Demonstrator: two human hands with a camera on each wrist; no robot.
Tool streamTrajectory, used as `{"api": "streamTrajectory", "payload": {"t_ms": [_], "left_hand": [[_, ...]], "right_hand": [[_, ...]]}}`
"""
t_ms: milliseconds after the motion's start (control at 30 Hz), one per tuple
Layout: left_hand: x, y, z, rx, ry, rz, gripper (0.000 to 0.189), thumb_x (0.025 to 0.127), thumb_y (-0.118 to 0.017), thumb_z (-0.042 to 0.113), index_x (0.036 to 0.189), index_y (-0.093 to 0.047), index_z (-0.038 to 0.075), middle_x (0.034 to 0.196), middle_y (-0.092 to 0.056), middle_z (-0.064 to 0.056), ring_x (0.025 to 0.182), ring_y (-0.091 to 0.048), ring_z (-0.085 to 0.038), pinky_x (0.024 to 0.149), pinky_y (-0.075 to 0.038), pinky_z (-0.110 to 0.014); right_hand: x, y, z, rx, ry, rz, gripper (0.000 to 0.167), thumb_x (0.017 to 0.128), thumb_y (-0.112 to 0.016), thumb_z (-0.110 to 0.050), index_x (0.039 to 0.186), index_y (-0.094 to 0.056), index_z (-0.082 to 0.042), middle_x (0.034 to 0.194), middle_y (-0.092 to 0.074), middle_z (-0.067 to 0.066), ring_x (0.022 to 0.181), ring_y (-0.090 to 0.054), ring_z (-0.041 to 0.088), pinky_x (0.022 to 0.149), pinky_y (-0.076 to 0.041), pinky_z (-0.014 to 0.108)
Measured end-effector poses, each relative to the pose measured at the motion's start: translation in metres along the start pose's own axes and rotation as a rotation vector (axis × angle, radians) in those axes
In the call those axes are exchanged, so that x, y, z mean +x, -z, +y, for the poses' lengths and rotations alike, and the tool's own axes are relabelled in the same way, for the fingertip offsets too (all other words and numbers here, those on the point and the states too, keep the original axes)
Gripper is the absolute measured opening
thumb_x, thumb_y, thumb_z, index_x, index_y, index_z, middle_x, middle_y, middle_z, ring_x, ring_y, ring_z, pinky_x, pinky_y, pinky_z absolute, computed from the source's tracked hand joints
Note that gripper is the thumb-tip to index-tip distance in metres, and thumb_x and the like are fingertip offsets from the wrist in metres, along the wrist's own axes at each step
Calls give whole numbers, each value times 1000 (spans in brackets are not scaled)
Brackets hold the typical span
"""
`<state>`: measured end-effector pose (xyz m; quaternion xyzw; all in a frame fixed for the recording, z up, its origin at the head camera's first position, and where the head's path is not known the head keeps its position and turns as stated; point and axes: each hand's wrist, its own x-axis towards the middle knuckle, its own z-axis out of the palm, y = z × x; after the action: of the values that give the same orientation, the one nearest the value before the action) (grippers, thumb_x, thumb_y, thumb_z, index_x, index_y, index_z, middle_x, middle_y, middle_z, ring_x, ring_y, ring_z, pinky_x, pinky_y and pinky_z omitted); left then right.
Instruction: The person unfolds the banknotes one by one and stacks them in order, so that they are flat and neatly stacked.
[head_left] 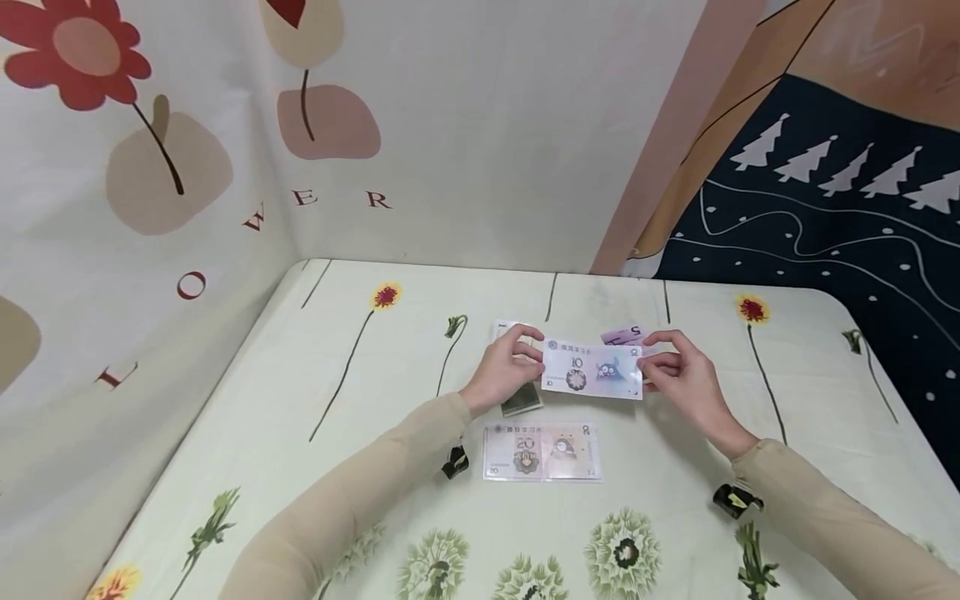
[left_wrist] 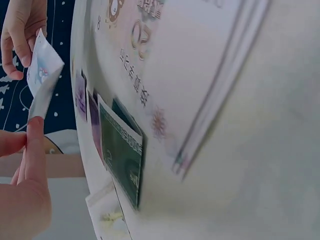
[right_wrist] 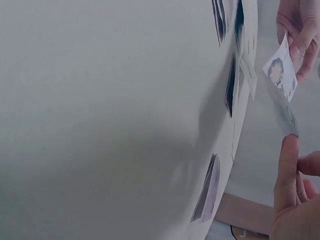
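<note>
A pale purple play banknote [head_left: 592, 371] marked 10 is stretched between both hands above the table. My left hand [head_left: 502, 373] pinches its left end between thumb and fingers, and my right hand [head_left: 692, 387] pinches the right end. In the left wrist view the note [left_wrist: 44, 75] looks slightly bent. Below it on the table lies a pinkish note [head_left: 542, 452] marked 20, with stacked edges showing in the left wrist view. Partly behind my left hand are a dark green folded note [head_left: 521, 402] and a whitish note [head_left: 501, 328]. A purple note [head_left: 621, 336] marked 5 is beyond the held note.
A flower-printed cloth [head_left: 360, 367] covers the table. Printed curtains [head_left: 480, 150] hang along its far and left sides, with a dark tree-patterned one [head_left: 840, 200] at the right. A small black object shows beside the left sleeve [head_left: 375, 467], another [head_left: 737, 502] under the right sleeve.
</note>
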<state>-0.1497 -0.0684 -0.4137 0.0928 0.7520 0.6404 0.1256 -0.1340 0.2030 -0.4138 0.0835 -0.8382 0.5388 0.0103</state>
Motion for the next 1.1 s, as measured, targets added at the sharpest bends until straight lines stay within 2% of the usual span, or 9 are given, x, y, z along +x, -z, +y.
{"api": "streamTrajectory", "payload": {"t_ms": [167,300,467,600,833,1100], "left_hand": [[-2,7,-3,-3,12,27,47,86,-59,-10,131,-48,1,101,-64,-20,88,-67,-29,77,-57,-32],[-3,12,-7,14,9,38,41,87,-60,-10,125,-53,2,102,-64,-21,89,-67,-30,79,-56,-35],[-6,17,-10,20,21,61,31,84,-62,-10,113,-60,1,99,-63,-17,87,-66,-26,77,-56,-33],[-9,21,-13,6,26,66,29,84,-61,-11,111,-60,-1,97,-63,-14,85,-66,-25,76,-57,-33],[-12,28,-16,-25,43,93,30,82,-60,-13,111,-60,-3,99,-64,-17,85,-67,-26,78,-57,-35],[-15,32,-22,-60,89,105,27,84,-61,-12,110,-60,-4,97,-64,-17,82,-65,-20,77,-57,-33]], "right_hand": [[0,-1,1,-7,41,7,19,91,-59,8,110,-56,8,96,-66,28,74,-64,1,64,-58,29],[2,-3,0,-1,58,-7,18,91,-60,6,108,-60,9,97,-65,26,76,-63,0,67,-58,31],[3,-8,-2,46,71,-23,24,89,-62,7,112,-60,10,101,-64,26,84,-60,0,74,-53,17],[2,-11,-4,57,87,-28,26,86,-64,8,112,-60,9,103,-64,24,87,-58,0,77,-49,11],[2,-22,-2,102,138,-30,20,86,-65,9,105,-63,10,98,-65,24,85,-58,1,74,-49,12],[4,-31,2,94,118,-44,18,85,-64,10,103,-64,10,97,-65,23,84,-60,7,74,-50,14]]}}
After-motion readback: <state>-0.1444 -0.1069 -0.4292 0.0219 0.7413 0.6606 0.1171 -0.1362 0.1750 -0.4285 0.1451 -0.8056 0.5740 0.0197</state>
